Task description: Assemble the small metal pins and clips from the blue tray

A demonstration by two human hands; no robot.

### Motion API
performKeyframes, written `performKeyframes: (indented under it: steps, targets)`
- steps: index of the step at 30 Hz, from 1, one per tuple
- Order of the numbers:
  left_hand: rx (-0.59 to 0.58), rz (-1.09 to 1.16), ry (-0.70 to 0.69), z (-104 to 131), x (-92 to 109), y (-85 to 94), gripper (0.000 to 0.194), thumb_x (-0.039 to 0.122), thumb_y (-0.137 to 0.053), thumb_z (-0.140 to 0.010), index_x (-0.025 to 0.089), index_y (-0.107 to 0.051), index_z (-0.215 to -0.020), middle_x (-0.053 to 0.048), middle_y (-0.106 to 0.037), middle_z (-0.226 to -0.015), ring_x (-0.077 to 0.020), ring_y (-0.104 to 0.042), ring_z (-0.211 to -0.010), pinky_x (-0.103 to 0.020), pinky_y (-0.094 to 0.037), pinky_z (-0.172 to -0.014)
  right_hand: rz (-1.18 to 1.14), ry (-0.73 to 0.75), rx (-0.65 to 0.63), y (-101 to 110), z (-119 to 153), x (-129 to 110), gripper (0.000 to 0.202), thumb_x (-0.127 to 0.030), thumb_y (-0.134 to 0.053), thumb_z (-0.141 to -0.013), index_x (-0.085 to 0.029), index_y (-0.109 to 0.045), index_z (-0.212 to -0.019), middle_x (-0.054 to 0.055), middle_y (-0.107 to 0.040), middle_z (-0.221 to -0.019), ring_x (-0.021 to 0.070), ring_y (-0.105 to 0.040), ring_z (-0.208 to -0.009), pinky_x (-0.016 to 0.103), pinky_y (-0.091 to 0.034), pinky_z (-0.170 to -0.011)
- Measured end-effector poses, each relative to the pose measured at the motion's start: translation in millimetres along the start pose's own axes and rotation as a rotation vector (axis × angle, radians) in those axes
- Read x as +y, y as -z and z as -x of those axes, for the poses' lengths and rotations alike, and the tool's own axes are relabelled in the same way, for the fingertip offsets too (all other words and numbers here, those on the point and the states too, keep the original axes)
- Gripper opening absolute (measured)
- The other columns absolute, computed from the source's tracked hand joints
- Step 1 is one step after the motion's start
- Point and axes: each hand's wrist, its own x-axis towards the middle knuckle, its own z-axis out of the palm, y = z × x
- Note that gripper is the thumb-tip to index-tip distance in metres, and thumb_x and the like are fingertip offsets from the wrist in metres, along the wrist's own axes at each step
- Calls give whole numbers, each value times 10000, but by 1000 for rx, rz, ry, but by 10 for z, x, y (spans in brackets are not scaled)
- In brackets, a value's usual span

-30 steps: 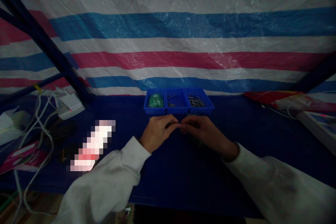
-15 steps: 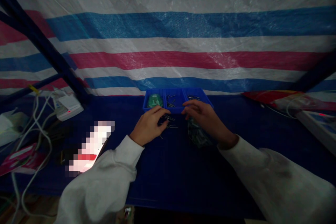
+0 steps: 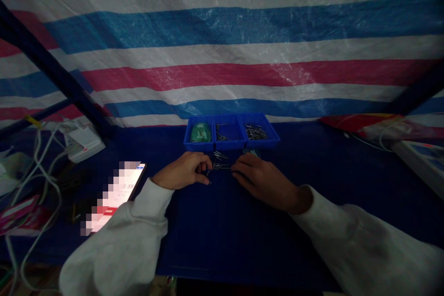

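Metal pins (image 3: 218, 166), loose: on the counter (image 3: 208, 231), between your hands, near side of the blue three-part tray (image 3: 236, 133). Your left hand (image 3: 183, 169): fingers curled, thumb apart, beside the pins; grip cannot be told. Your right hand (image 3: 265, 180): fingers bent near a pin's end; grip likewise unclear. Green packet (image 3: 201, 133): tray's left compartment.

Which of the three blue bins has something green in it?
The left bin, holding a green packet; the middle bin and right bin show loose metallic pieces.
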Motion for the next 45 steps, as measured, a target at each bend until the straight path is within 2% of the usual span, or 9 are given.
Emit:
performKeyframes:
  steps: [9, 15, 20, 28, 37, 45]
  targets:
    - [62, -128, -53, -4, 163, -110, 76, 133, -654, -836, 165, -677, -901, -5, -656, -790, -127, -614, -683, -239, -455, -642, 15, -10, -46, -16, 21, -18, 184, -190, -485, -961, -157, -666, -974, 95, -639, -951, 219, -616, -884, 358, -549, -743]
    - [137, -198, -103, 40, 234, -119, 202, 45, -568, -808, 188, -587, -950, 15, -608, -806, -133, -600, -741, -251, -453, -683, 14, -8, -35, -19, 14, -32, 187, -197, -480, -967, -152, -661, -952, 94, -633, -944, 223, -609, -902, 364, -548, -766]
    - [221, -271, -150, 51, 292, -121, 229, 56, -537, -818, 193, -539, -1001, -18, -593, -926, -168, -586, -878, -301, -473, -792, 9, -29, -10, -31, 13, -37, 178, -186, -506, -951, -145, -651, -1045, 105, -637, -962, 238, -619, -906, 386, -563, -759]
    - [310, -151, -248, 24, 370, -228, 241, 32, -545, -805, 194, -536, -983, -7, -583, -913, -146, -570, -871, -277, -461, -783, -77, -55, 71, -31, 26, -46, 223, -161, -531, -941, -113, -624, -1138, 133, -649, -996, 247, -634, -929, 407, -563, -818]
    - [414, -72, -319, 14, 393, -324, 201, 116, -592, -880, 189, -557, -1063, -15, -622, -924, -134, -590, -847, -262, -486, -760, -208, -58, 60, -26, 6, -53, 124, -143, -547, -934, -159, -662, -977, 88, -677, -927, 209, -649, -875, 348, -540, -794]
    - [484, -136, -348, 0, 356, -394, 156, 170, -583, -924, 177, -575, -1080, -34, -637, -925, -150, -612, -865, -288, -516, -776, -344, -118, 44, 29, -17, -83, 103, -120, -569, -910, -167, -660, -925, 50, -698, -894, 173, -659, -830, 293, -490, -766]
